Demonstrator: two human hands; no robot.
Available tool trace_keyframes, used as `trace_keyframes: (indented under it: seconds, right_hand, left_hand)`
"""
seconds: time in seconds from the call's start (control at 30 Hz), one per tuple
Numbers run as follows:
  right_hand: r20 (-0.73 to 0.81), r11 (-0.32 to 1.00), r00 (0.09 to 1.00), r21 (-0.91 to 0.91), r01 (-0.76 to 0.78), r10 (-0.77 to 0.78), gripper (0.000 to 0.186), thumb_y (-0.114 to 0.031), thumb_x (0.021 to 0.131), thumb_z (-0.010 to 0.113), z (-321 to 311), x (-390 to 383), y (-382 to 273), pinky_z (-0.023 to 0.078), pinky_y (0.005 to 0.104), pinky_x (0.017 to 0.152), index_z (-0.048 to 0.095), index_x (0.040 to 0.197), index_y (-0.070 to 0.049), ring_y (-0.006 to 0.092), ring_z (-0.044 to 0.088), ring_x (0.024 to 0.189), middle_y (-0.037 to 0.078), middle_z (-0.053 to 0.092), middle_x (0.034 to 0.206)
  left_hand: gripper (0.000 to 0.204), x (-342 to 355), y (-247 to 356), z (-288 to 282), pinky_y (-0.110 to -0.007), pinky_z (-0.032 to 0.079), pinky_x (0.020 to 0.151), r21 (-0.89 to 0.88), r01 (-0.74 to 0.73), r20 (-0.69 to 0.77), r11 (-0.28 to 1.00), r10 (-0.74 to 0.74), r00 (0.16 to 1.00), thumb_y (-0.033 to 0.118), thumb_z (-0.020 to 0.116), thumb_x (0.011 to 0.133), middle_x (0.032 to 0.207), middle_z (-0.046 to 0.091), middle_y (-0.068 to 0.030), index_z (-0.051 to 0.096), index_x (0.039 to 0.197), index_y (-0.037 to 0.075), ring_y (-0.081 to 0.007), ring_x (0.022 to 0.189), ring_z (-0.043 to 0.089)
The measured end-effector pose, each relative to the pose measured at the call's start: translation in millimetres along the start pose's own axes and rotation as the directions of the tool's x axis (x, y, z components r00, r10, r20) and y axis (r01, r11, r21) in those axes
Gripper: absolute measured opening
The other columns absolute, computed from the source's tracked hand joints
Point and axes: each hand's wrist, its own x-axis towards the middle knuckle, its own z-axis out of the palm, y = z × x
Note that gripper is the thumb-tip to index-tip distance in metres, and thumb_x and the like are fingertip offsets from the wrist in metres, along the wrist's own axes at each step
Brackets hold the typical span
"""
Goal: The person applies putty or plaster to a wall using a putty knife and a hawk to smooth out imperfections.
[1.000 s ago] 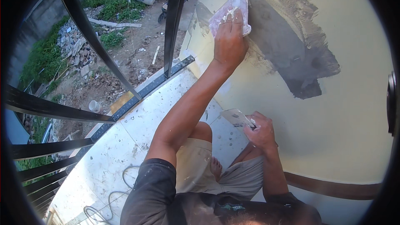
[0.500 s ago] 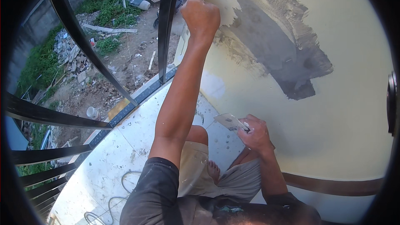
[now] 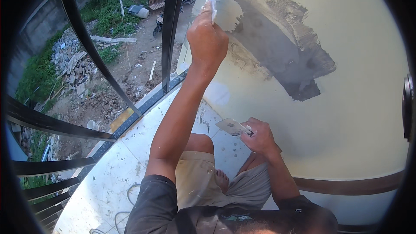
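Head view: left hand [image 3: 207, 38] top centre, arm stretched up the frame, fingers closed on a pale flat blade [image 3: 212, 1]. Blade seen nearly edge-on, tip up; can't tell if it touches the wall [image 3: 359, 108]. Right hand [image 3: 261, 136] just right of and below centre, wrapped around a scraper [image 3: 232, 127], metal blade pointing left, smeared with dark residue. Scraper looks clear of the wall.

Wall is cream and fills the right side. Ragged dark grey patch [image 3: 277, 45] runs diagonally from top centre down to the right, rough brownish edges. Cream smear [image 3: 229, 12] at its upper left, right beside the pale blade. Whitish spot [image 3: 216, 94] lower on the wall, near the floor [image 3: 97, 182]. Brown band [image 3: 346, 185] lower right.

Floor is pale tile, speckled, lower left; cable [image 3: 119, 222] loops there at the bottom edge. Bare foot [image 3: 222, 181] lower centre. Black railing [image 3: 97, 51] along the left; rubble [image 3: 71, 58] beyond it, upper left.
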Motion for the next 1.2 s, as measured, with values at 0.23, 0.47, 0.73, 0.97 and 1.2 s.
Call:
trace_keyframes:
  seconds: [0.23,0.47,0.73,0.97,1.2]
  right_hand:
    - [-0.048,1.000,0.999,-0.027,-0.003,0.002,0.021,-0.010,0.072,0.067,-7.3,-7.4,4.0,0.052,0.0392,0.067,0.073,0.092,-0.008,0.0327,0.064,0.074,0.011,0.065,0.081]
    - [-0.045,0.998,0.999,-0.059,-0.003,0.000,0.021,-0.011,0.073,0.068,-9.8,-8.6,15.5,0.052,0.0400,0.067,0.072,0.093,-0.007,0.0343,0.064,0.074,0.012,0.064,0.081]
    - [-0.084,1.000,0.996,-0.004,-0.021,0.020,0.020,-0.010,0.073,0.067,-4.3,-5.3,19.5,0.051,0.0384,0.065,0.071,0.092,-0.005,0.0327,0.063,0.071,0.014,0.064,0.081]
    - [-0.034,0.999,0.999,-0.052,0.011,-0.013,0.024,-0.012,0.073,0.066,-4.7,-10.3,16.6,0.052,0.0397,0.071,0.073,0.094,-0.007,0.0325,0.064,0.077,0.011,0.064,0.082]
    - [0.003,0.997,0.999,-0.065,-0.050,0.050,0.028,-0.014,0.073,0.068,-15.6,-16.2,25.3,0.052,0.0410,0.076,0.071,0.100,-0.004,0.0349,0.064,0.082,0.013,0.065,0.088]
  left_hand:
    - [0.046,8.0,-37.9,20.2,-0.045,0.051,0.082,0.072,0.048,-0.023,0.996,-0.047,0.999,-0.006,0.051,0.072,0.098,0.066,-0.0306,0.060,0.117,-0.012,-0.0435,0.089,0.065]
    - [0.051,-48.6,18.6,55.5,-0.048,0.050,0.079,0.084,0.013,0.025,0.996,-0.015,1.000,-0.003,0.054,0.071,0.101,0.065,-0.0268,0.057,0.122,-0.010,-0.0429,0.088,0.063]
    - [0.058,-86.4,41.2,2.8,-0.047,0.050,0.083,-0.121,-0.054,0.130,0.991,0.069,0.989,-0.011,0.052,0.071,0.105,0.063,-0.0315,0.052,0.129,-0.010,-0.0438,0.088,0.062]
    - [0.036,-5.3,-45.0,2.4,-0.043,0.053,0.073,0.066,0.160,0.103,0.985,-0.166,0.981,0.001,0.052,0.083,0.090,0.068,-0.0244,0.064,0.117,0.000,-0.0426,0.081,0.066]
    - [0.050,-79.0,50.1,32.3,-0.042,0.053,0.070,-0.158,0.032,0.113,0.987,-0.014,0.994,-0.005,0.056,0.070,0.087,0.067,-0.0226,0.062,0.120,-0.003,-0.0395,0.078,0.066]
